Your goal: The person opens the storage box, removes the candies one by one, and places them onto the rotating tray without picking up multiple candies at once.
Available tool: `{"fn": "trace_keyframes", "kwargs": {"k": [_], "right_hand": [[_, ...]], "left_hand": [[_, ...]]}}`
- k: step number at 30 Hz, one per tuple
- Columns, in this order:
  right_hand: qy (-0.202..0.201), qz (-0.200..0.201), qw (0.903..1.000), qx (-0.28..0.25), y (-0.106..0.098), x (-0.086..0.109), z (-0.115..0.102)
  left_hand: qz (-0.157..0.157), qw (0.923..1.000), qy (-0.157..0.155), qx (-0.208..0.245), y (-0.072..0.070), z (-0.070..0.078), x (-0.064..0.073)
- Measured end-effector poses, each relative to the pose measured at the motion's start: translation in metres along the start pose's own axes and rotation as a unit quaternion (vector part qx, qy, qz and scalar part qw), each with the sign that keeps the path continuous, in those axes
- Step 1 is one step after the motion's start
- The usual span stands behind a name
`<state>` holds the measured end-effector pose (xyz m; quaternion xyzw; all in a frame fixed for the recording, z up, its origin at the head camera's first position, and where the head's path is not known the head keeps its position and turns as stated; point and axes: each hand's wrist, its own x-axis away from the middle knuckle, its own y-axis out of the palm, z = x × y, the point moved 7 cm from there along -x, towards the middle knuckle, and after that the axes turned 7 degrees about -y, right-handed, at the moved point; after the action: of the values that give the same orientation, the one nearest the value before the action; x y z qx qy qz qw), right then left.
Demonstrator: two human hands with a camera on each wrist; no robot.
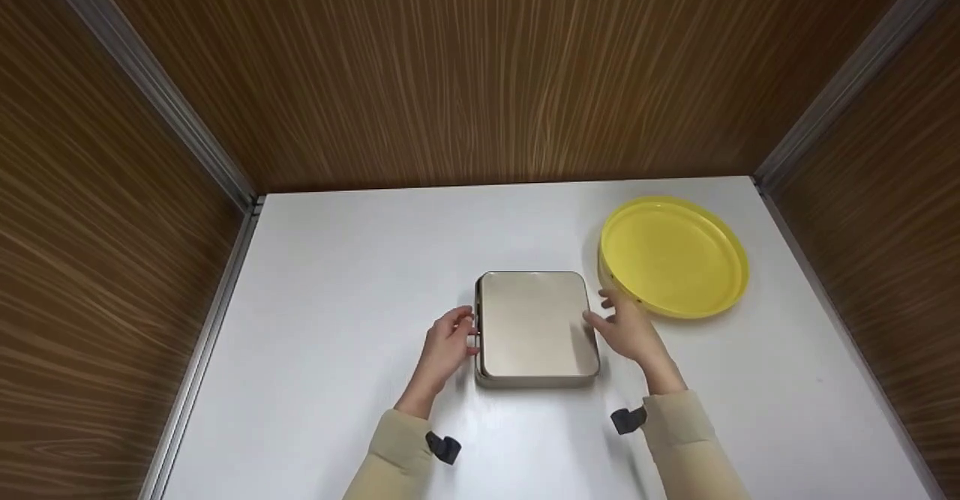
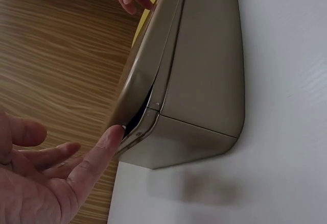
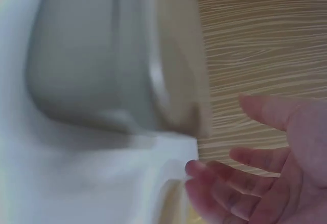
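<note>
A square metal tin [image 2: 209,55] with rounded corners stands on the white table in front of me. Its flat champagne-coloured lid [image 1: 534,324] is lifted a little along the left side, where a dark gap shows in the left wrist view. At that raised edge is my left hand [image 1: 448,346], one extended fingertip touching the lid's rim by the gap. My right hand [image 1: 626,327] is beside the tin's right edge with fingers spread and nothing held. In the right wrist view the tin is blurred, and the right thumb and fingers stand apart from it.
A round yellow tray [image 1: 675,256] with a raised rim lies at the back right, just beyond the right hand. Wood-grain panels [image 1: 495,73] with grey metal corner strips enclose the white table [image 1: 345,275] at the back and both sides.
</note>
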<state>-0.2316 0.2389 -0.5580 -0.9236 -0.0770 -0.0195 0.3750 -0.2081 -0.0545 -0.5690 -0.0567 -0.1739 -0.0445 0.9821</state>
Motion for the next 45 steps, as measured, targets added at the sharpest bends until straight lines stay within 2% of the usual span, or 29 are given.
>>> {"fn": "trace_keyframes", "kwargs": {"k": [2, 9, 16, 23, 36, 45], "right_hand": [[0.006, 0.002, 1.0000, -0.003, 0.002, 0.001, 0.005], [0.018, -0.009, 0.9970, -0.075, 0.012, 0.002, 0.011], [0.020, -0.011, 0.9969, -0.076, 0.014, 0.001, 0.008], [0.045, -0.017, 0.9950, -0.087, 0.016, 0.000, 0.009], [0.064, -0.029, 0.9931, -0.095, 0.018, -0.002, 0.008], [0.055, -0.015, 0.9930, -0.103, 0.014, -0.002, 0.007]], "left_hand": [[0.003, 1.0000, -0.001, -0.007, 0.002, 0.001, -0.001], [0.002, 0.9992, -0.009, -0.038, 0.006, 0.003, -0.001], [-0.010, 0.9975, -0.008, -0.070, 0.011, 0.005, -0.002], [0.004, 0.9938, 0.017, -0.110, 0.015, 0.011, -0.005], [0.015, 0.9936, 0.021, -0.110, 0.018, 0.013, -0.003], [0.047, 0.9908, 0.045, -0.118, 0.016, 0.015, -0.003]]}}
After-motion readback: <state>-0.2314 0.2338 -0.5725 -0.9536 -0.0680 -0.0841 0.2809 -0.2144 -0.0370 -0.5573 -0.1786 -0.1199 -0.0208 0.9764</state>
